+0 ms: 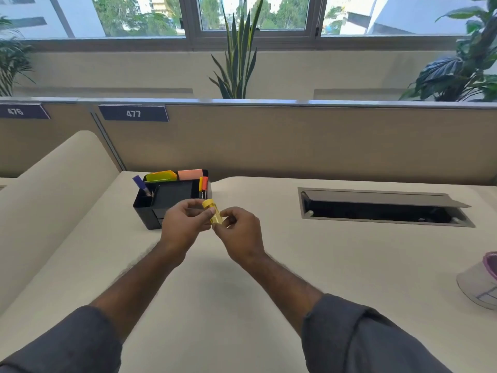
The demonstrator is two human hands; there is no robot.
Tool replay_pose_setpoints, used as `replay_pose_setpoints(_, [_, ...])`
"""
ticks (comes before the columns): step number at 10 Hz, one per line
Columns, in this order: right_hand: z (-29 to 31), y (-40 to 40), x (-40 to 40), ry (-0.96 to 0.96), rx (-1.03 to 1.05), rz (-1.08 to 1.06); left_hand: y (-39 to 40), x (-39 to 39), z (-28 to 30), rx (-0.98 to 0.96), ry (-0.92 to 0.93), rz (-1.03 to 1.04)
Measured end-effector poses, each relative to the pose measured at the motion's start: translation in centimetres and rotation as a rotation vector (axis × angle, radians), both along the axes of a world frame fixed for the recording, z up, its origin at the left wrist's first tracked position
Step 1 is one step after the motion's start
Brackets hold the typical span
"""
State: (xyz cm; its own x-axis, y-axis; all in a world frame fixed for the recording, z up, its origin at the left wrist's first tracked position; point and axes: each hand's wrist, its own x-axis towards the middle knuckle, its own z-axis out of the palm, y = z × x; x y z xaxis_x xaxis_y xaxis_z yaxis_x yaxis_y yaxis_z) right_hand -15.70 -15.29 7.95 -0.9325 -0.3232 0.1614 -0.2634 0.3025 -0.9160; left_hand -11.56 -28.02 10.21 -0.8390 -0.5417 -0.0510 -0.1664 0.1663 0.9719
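Observation:
A small yellow cylinder with a yellow cap (213, 213) is held above the cream desk (322, 259), tilted, cap end up and to the left. My left hand (182, 227) pinches it near the cap with thumb and fingertips. My right hand (240, 232) grips its lower end with curled fingers. Just behind my hands stands a black desk organiser (150, 204) with a blue pen (139, 183), orange and red markers (203, 184), and yellow and pink note pads (188, 174).
A cable hatch (384, 207) with its lid raised is set into the desk at right. A white and purple object (481, 278) lies at the right edge. A tan partition (295, 141) labelled 477 bounds the desk's far side. A curved divider (48, 189) rises at left.

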Motion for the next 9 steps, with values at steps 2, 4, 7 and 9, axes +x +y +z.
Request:
replay_pose_setpoints(2, [0.2, -6.0, -5.3, 0.03, 0.128, 0.064, -7.5, -3.4, -0.4, -0.17, -0.108, 0.028])
replay_pose_setpoints(4, [0.6, -11.2, -8.9, 0.092, 0.284, 0.16, -13.5, -5.1, -1.6, -0.523, -0.217, 0.093])
replay_pose_setpoints(7, [-1.3, -15.9, -9.8, 0.083, 0.358, 0.199, -16.5, -6.7, -4.1, -0.777, -0.366, 0.137])
replay_pose_setpoints(9, [-1.8, -15.6, -9.4, 0.172, 0.396, 0.219, -16.6, -6.3, -4.5, -0.881, -0.419, 0.132])
